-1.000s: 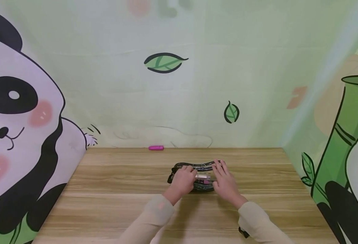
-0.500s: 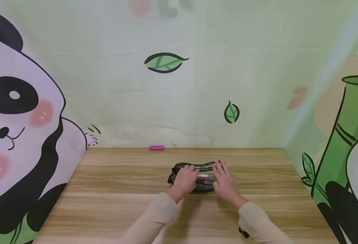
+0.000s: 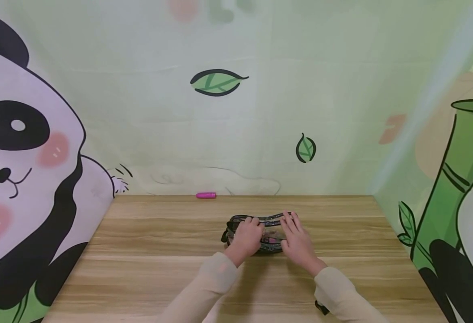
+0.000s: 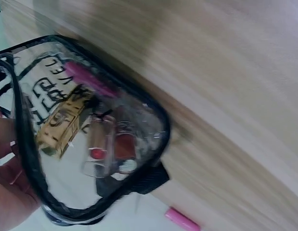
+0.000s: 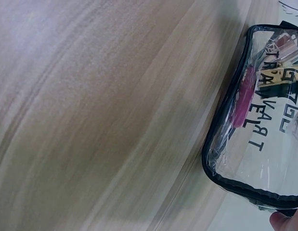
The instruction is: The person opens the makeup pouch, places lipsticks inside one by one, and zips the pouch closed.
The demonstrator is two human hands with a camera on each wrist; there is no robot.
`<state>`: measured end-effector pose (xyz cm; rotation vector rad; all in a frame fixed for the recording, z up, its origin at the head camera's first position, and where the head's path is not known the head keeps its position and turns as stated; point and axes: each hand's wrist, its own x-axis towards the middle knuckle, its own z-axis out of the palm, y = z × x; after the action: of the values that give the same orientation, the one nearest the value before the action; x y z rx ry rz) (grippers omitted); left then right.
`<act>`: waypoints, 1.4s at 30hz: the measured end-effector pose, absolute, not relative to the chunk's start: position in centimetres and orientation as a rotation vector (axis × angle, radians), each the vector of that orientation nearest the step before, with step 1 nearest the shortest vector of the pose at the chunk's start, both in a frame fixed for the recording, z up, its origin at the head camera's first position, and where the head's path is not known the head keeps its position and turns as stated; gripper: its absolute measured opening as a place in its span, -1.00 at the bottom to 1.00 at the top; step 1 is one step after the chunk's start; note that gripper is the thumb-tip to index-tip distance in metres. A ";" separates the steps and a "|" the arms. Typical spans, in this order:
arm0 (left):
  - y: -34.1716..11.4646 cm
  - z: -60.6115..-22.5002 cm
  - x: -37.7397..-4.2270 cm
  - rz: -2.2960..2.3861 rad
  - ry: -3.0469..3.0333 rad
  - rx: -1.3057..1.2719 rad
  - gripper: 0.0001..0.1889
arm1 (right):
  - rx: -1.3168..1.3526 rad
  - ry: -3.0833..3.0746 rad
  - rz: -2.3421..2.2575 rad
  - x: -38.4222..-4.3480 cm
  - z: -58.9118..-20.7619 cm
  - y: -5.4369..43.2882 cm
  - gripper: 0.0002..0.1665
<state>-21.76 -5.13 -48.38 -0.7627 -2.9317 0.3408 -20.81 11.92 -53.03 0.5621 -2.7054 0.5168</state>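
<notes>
A clear zip pouch (image 3: 274, 249) with black trim stands on the wooden table. My left hand (image 3: 246, 235) lies over its top with curled fingers; what the fingertips hold is hidden. In the left wrist view its fingers (image 4: 6, 197) are beside the pouch's black rim. My right hand (image 3: 298, 240) holds the pouch's right end, fingers fairly straight across the far rim and thumb on the near side. Through the clear wall (image 4: 76, 187) show a magenta tube (image 5: 245, 96), a gold box-like item (image 4: 64, 120) and a clear lipstick-like tube (image 4: 98, 144).
A magenta marker-like tube (image 3: 206, 195) lies at the table's back edge. The wooden tabletop (image 3: 147, 251) reaches a printed cloth wall (image 3: 159, 112). A small black item (image 3: 322, 307) shows beneath the right sleeve.
My left hand has slid slightly right along the pouch top. The shiny clear tube seen between my hands has become dimmer and less visible. My right hand has stayed in place.
</notes>
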 end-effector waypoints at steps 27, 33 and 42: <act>-5.9 -49.3 -21.9 0.217 -2.868 -0.732 -0.77 | 0.533 -2.742 0.491 -20.7 -53.0 11.8 -0.33; -5.9 -49.2 -21.8 0.206 -2.877 -0.717 -0.77 | 0.531 -2.742 0.494 -20.7 -53.0 11.8 -0.32; -6.2 -49.5 -21.8 0.192 -2.834 -0.692 -0.80 | 0.542 -2.708 0.492 -20.7 -53.1 11.8 -0.34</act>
<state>-21.82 -6.20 -49.45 -0.6919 -2.8336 0.1924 -20.68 11.78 -53.14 0.5419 -2.7078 0.4925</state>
